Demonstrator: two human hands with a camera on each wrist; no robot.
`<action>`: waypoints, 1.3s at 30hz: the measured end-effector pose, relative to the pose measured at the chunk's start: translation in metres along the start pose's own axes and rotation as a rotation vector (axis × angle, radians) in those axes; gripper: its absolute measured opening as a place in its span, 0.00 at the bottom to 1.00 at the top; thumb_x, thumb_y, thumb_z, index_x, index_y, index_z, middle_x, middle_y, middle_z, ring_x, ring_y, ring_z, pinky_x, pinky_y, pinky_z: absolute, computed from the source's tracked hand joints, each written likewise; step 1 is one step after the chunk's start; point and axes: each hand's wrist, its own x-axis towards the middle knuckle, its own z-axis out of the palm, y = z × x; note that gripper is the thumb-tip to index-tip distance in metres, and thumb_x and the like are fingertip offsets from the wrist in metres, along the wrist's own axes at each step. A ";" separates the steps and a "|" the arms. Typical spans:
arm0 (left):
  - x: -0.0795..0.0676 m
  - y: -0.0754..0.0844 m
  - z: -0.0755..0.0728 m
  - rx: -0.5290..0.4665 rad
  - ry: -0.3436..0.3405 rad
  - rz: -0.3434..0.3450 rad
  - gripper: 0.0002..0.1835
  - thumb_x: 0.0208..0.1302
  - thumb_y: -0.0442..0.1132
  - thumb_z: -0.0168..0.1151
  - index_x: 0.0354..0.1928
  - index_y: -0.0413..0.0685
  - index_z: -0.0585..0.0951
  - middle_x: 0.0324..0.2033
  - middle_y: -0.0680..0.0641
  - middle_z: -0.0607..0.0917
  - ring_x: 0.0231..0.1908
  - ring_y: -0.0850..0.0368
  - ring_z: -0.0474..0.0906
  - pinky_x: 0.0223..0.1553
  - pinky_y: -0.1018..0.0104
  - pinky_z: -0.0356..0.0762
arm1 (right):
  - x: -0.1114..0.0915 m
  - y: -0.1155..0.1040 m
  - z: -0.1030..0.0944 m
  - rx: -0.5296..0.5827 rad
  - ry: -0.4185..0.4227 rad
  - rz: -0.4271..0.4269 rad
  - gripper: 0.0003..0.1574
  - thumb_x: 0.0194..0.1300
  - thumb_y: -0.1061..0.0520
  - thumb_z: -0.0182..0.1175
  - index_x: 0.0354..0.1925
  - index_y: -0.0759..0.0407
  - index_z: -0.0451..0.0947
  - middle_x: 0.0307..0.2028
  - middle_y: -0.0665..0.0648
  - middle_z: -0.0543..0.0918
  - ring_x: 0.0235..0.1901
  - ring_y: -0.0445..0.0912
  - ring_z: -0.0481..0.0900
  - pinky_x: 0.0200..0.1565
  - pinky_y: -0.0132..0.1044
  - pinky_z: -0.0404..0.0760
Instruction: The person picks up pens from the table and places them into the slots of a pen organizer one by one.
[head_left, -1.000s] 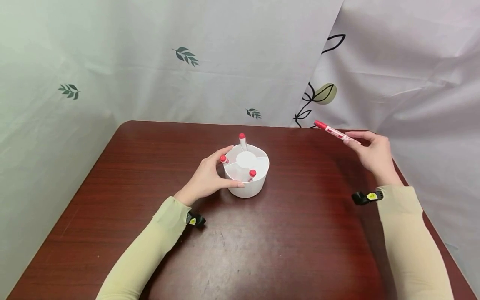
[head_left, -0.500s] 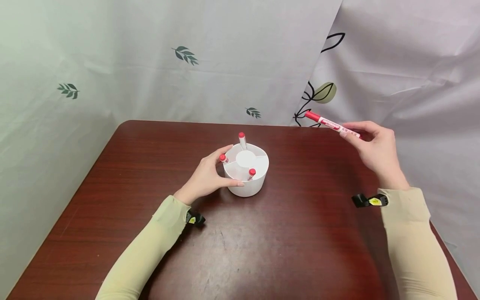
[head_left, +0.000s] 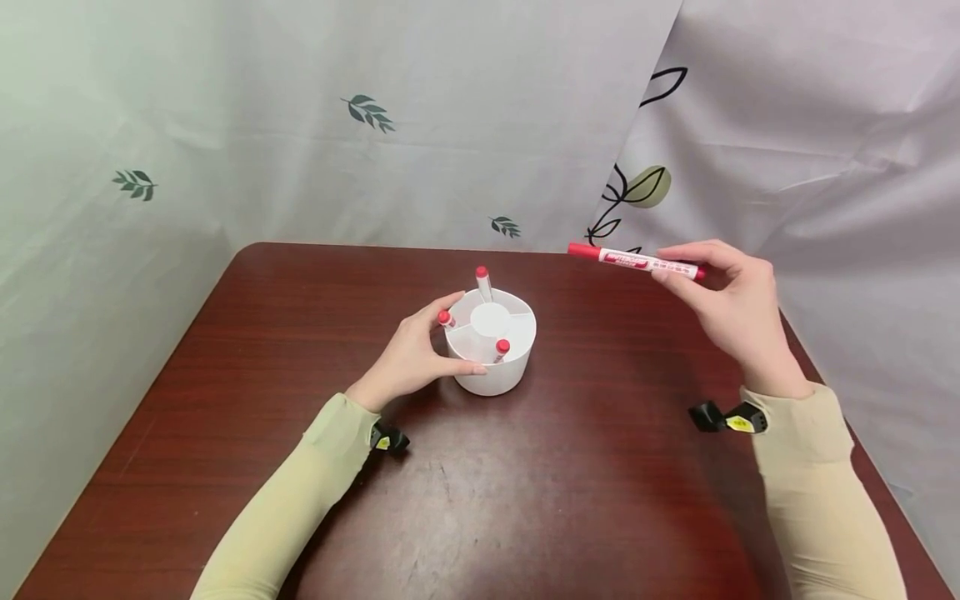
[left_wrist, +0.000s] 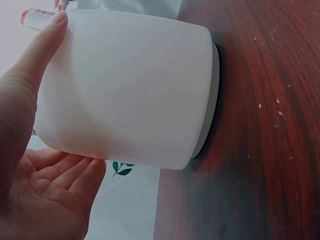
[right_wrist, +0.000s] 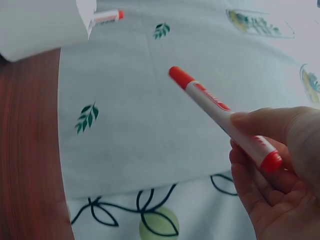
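Note:
A round white divided pen holder point(head_left: 489, 379) stands on the table, with three red-ended markers in its compartments: one at the back point(head_left: 484, 285), one at the left point(head_left: 446, 319) and one at the front point(head_left: 502, 350). My left hand point(head_left: 411, 354) grips the holder's left side, thumb along the front and fingers round the back; the left wrist view shows the thumb on the wall of the holder point(left_wrist: 130, 85). Up at the right, my right hand point(head_left: 731, 304) pinches a red-and-white whiteboard marker point(head_left: 633, 261) near one end. The marker points left toward the holder, held nearly level in the air.
The dark red wooden table point(head_left: 585, 467) spreads around the holder. A pale curtain point(head_left: 450, 125) with leaf prints hangs behind the table's far edge and along both sides. Each wrist carries a black strap-on camera, such as the right one point(head_left: 727, 417).
My right hand has brought the marker leftward, closer to the holder, and the marker has turned from slanting to nearly level. The left hand and the holder stay in place.

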 end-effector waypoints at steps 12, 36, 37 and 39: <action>-0.001 0.003 -0.002 -0.008 0.000 0.008 0.56 0.31 0.66 0.75 0.68 0.59 0.64 0.57 0.64 0.71 0.52 0.65 0.69 0.53 0.57 0.68 | -0.002 -0.015 0.024 0.345 -0.071 -0.058 0.21 0.47 0.73 0.69 0.44 0.71 0.80 0.32 0.63 0.82 0.27 0.45 0.80 0.33 0.29 0.78; 0.000 0.000 0.002 -0.008 0.000 0.007 0.56 0.30 0.65 0.76 0.67 0.60 0.64 0.56 0.65 0.71 0.52 0.67 0.69 0.53 0.58 0.68 | -0.010 -0.004 0.102 0.214 -0.450 -0.025 0.21 0.55 0.66 0.67 0.48 0.60 0.79 0.40 0.60 0.82 0.35 0.51 0.80 0.41 0.44 0.79; 0.000 0.000 0.002 -0.010 0.001 0.010 0.56 0.30 0.65 0.76 0.67 0.59 0.64 0.56 0.65 0.71 0.52 0.67 0.69 0.54 0.58 0.68 | -0.010 -0.001 0.103 0.206 -0.448 -0.019 0.21 0.55 0.66 0.67 0.49 0.61 0.78 0.40 0.61 0.82 0.35 0.51 0.80 0.41 0.44 0.79; 0.001 -0.001 0.002 -0.010 0.002 0.013 0.57 0.30 0.65 0.76 0.67 0.59 0.64 0.56 0.66 0.71 0.53 0.68 0.69 0.54 0.59 0.67 | -0.009 0.003 0.103 0.188 -0.438 -0.012 0.21 0.56 0.65 0.67 0.50 0.61 0.78 0.40 0.61 0.82 0.36 0.51 0.80 0.42 0.44 0.78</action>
